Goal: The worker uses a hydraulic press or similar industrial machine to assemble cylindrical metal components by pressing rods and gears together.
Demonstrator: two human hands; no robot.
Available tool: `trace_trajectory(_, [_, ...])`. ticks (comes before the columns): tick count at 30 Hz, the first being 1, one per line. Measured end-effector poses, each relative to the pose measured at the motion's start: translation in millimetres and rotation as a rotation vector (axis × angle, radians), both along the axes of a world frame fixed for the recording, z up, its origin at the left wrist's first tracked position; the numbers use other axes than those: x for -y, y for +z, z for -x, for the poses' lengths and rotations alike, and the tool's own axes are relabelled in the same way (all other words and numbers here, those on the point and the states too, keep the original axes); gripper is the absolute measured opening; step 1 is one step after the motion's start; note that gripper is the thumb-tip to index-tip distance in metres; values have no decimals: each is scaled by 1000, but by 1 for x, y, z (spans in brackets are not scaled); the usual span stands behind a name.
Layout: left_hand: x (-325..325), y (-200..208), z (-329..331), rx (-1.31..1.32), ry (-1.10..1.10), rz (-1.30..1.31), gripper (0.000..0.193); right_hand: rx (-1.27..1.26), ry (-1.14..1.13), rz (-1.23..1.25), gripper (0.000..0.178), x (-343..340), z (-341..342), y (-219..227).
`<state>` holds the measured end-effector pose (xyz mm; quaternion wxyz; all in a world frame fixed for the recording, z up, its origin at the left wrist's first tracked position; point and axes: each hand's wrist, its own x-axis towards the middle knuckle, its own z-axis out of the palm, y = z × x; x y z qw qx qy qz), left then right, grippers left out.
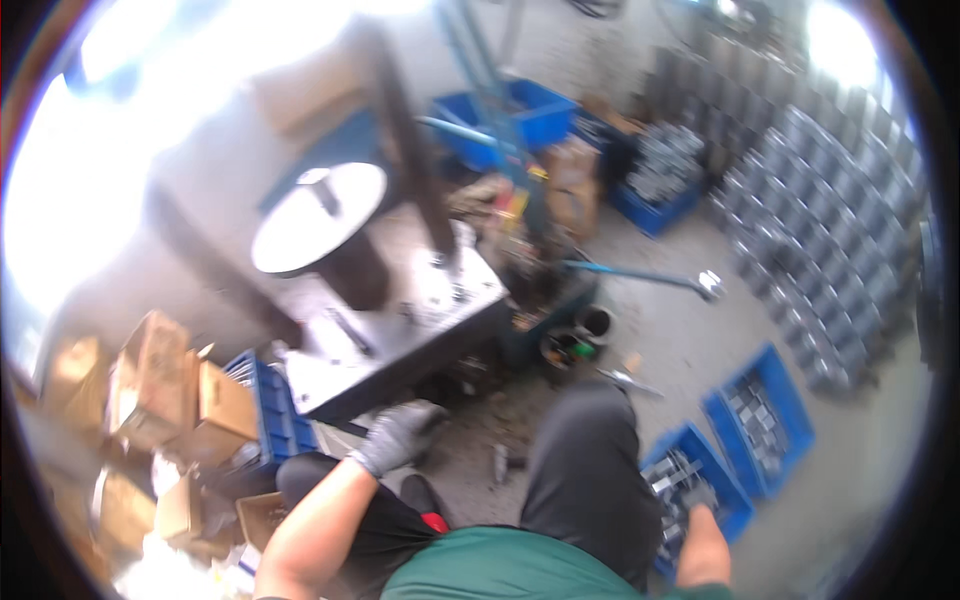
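My left hand (400,437), in a grey glove, is just in front of the near edge of the press table (395,375), above my left knee. Its fingers are blurred, and I cannot tell whether they hold anything. Low on the right, my right hand (694,496), also gloved, reaches into a blue bin (738,512) of grey metal parts (672,474). Its fingers are hard to make out among the parts. On the press table stands a dark column topped by a round, pale metal plate (320,218).
A second blue bin (797,440) of metal blocks lies beyond the first. Grey cylindrical parts (825,235) are stacked at the right. A blue-handled bar (640,273) extends over the floor. Cardboard boxes (150,385) and a blue crate (285,410) crowd the left. Dark posts rise from the table.
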<state>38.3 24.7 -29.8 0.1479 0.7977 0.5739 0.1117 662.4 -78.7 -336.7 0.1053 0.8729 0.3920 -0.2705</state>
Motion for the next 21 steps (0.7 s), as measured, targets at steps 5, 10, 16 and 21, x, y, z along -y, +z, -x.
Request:
trace_trajectory(5, [0,-11,17,50,-56,19,28,-20,125,-179,57,14,-31,-30])
trace_trajectory(10, [-13,30,5,185,-143,-95,28,-161,350,-988,37,-4,-116,-9])
trace_trajectory(16, [-33,50,-4,368,-206,-299,35,-773,631,-1141,15,-71,189,423])
trace_trajectory(21, [-27,41,-23,631,-115,-602,61,-1036,1100,-854,31,-142,309,477])
